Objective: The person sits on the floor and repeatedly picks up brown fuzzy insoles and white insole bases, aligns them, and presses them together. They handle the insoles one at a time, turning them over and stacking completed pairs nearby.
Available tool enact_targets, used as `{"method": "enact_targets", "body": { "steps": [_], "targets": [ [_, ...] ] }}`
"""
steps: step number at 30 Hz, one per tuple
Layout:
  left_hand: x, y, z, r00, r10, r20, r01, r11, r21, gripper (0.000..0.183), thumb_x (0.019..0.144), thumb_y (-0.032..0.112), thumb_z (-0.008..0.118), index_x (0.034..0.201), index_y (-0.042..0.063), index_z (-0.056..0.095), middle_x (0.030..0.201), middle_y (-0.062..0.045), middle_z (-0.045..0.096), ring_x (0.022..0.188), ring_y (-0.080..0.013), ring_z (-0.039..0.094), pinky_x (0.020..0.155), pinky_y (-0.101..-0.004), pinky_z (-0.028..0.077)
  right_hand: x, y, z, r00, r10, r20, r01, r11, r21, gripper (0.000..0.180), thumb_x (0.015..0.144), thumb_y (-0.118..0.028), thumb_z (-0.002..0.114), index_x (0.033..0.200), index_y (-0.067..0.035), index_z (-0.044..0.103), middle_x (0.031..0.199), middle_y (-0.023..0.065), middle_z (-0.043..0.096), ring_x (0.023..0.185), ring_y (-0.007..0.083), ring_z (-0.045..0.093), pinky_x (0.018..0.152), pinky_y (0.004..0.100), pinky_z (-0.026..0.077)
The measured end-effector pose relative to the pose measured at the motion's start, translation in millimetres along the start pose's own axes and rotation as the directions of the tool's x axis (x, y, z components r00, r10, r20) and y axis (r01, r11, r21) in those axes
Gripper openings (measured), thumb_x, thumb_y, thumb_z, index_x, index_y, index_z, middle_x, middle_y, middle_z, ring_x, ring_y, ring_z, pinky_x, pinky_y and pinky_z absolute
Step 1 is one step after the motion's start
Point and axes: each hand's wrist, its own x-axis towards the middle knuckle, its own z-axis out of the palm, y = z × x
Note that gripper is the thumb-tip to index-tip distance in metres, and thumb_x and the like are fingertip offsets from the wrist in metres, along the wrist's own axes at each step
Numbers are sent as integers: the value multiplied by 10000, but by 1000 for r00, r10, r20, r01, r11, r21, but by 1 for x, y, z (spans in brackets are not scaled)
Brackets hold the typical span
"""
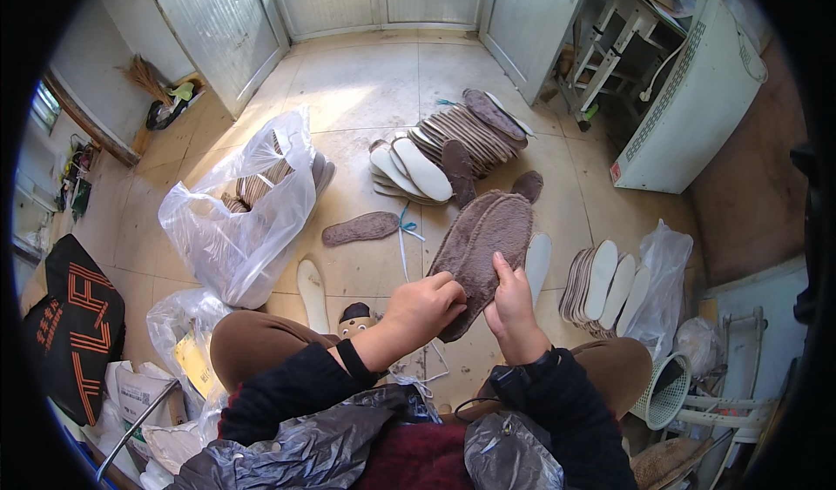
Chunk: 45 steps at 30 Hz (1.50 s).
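Two brown fleece insoles [491,248], overlapping, are held up before me. My right hand [513,301] grips their lower right edge with the thumb on top. At their lower left, my left hand [428,307] pinches the edge with bent fingers. Beyond them on the floor lie a row of stacked brown insoles [467,134] and a pile of insoles with white undersides up [421,167]. A single brown insole [360,227] lies to the left, beside a blue-green tie [408,227]. A white insole [313,294] rests near my left knee, another [537,265] just right of the held pair.
A clear plastic bag of insoles [241,229] stands at left. More stacked insoles [597,281] lean by a plastic bag [661,281] at right. A white heater-like panel [692,98] and a green-white basket [661,392] stand further right; a black printed bag [75,327] is far left.
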Motion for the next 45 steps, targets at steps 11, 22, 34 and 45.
{"method": "enact_targets", "body": {
  "steps": [11,22,34,45],
  "targets": [
    [-5,-38,-19,931,-328,157,361,887,-286,127,862,138,691,870,18,652,803,-122,649,710,-247,631,652,-344,505,39,-19,-39,985,-135,-105,139,990,24,301,1011,-149,477,1253,28,504,1241,140,586,1105,281,581,1005,438,454],
    [-34,-55,11,891,-241,385,132,948,289,105,813,174,649,820,72,625,874,-110,645,828,-345,644,710,-444,529,45,-17,-43,985,-151,-86,153,988,20,300,1016,-144,467,1259,28,501,1244,138,591,1110,283,582,1018,434,443],
    [-4,-22,-4,949,-303,86,313,937,-154,281,933,308,630,911,28,618,778,-157,637,728,-334,626,655,-405,493,29,-18,-25,999,-44,-29,46,997,55,304,1009,-138,493,1266,24,497,1250,122,587,1127,253,570,1007,404,445],
    [-5,-35,1,923,-376,88,374,816,-440,253,988,261,566,884,30,575,690,-56,566,638,-169,550,584,-319,460,28,-14,-24,997,-75,6,75,995,64,276,1007,-130,495,1235,24,514,1212,120,602,1103,254,582,987,416,465]
  ]
}}
